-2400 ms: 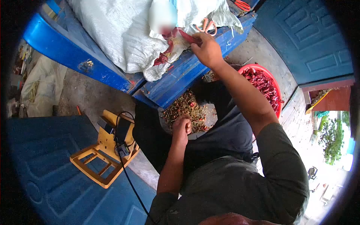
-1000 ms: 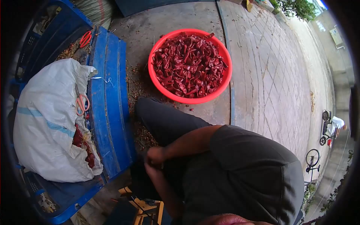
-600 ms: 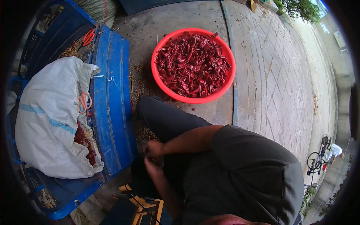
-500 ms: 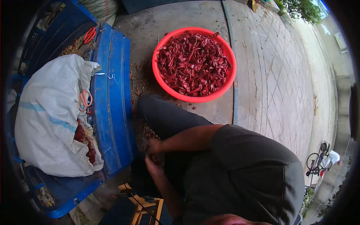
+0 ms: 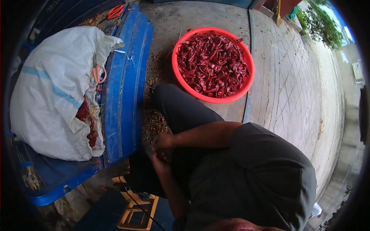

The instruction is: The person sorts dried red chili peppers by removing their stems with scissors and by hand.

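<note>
My right hand is closed, fingers curled, low over my lap beside the blue cart. Just below it my left hand is also closed, and the two fists nearly meet. Something small and dark shows between them, but I cannot tell what it is. Past my knee stands a red basin, heaped with dried red chili peppers. Left of my hands a white woven sack lies on the cart, more red chilies showing at its torn opening. Pink-handled scissors rest against the sack.
The blue cart runs along my left, with red-handled scissors at its far end. Stems and scraps litter the ground by its edge. A small wooden stool stands below my arms. Concrete paving stretches right.
The view has shifted, so the basin and cart sit further right in it. Both hands stay close together over my lap, the right now slightly higher in view.
</note>
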A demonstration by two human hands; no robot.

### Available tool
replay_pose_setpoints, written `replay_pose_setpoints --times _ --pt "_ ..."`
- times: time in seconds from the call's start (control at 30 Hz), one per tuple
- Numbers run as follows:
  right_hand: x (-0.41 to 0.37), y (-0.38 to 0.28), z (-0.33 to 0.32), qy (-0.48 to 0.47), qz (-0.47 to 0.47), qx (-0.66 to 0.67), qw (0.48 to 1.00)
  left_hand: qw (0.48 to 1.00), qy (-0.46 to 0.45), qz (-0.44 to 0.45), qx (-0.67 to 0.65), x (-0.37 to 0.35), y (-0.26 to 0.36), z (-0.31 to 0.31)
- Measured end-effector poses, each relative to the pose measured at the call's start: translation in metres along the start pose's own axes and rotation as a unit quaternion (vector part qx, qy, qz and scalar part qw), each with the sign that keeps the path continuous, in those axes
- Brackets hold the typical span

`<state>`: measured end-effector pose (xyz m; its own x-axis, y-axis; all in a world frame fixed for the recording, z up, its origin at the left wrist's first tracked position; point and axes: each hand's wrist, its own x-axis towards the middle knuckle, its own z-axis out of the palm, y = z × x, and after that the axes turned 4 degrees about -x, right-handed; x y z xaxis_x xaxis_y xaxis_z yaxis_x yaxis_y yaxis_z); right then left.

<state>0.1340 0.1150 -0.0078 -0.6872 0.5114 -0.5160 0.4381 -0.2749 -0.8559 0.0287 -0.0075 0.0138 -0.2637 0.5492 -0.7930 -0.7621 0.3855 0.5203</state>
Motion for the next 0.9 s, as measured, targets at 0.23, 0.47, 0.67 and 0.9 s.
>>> replay_pose_setpoints --times 0.23,0.47,0.67,0.9 --pt "0.002 -0.019 0.001 0.046 0.033 0.139 0.989 0.998 -0.029 0.03 -0.04 0.003 0.016 0.015" --pt "0.014 -0.013 0.007 0.149 -0.107 -0.115 0.976 0.997 -0.032 -0.015 -0.063 0.033 0.006 -0.007" --pt "0.032 -0.016 0.002 0.176 -0.203 -0.176 0.947 0.997 -0.011 0.017 -0.073 0.018 0.032 0.018" --pt "0.012 -0.048 0.002 0.263 -0.323 -0.3 0.858 0.992 -0.026 0.048 -0.111 0.035 0.026 0.006"
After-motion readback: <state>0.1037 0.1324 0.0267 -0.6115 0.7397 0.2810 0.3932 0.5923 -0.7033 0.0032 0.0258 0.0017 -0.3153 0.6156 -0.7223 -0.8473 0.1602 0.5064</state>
